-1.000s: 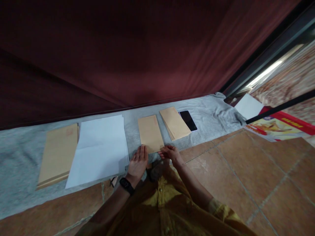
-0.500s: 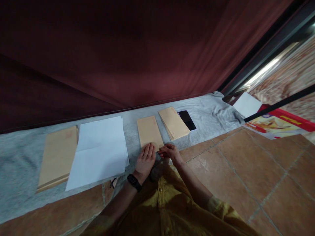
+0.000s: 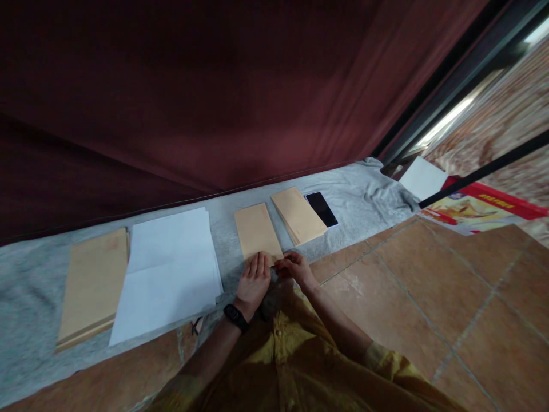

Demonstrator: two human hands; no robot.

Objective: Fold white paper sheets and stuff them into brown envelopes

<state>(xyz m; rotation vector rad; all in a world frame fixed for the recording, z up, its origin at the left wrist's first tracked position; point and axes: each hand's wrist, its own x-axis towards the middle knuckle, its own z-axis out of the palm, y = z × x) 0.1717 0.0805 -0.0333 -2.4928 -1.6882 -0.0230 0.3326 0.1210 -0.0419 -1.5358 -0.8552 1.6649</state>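
Note:
A tan paper envelope (image 3: 258, 229) lies in front of me on the grey cloth. My left hand (image 3: 254, 281), with a black band on the wrist, rests flat on its near end, fingers stretched out side by side. At the near right corner of the same envelope, my right hand (image 3: 297, 268) is closed in a pinch on the edge. The fingertips there are partly hidden. Just to the right lies a small stack of similar envelopes (image 3: 300, 216), slightly fanned, which overlaps a dark-screened phone (image 3: 322, 209).
Left of my hands are a stack of white paper sheets (image 3: 168, 274) and a pile of larger tan envelopes (image 3: 92, 286). The grey cloth (image 3: 355, 189) runs along a dark red curtain (image 3: 240, 114). A colourful printed box (image 3: 476, 209) stands at far right, above floor tiles (image 3: 398, 297).
The view has turned slightly, so the papers on the left sit a little lower and further left. Both hands stay at the envelope's near end with almost no movement.

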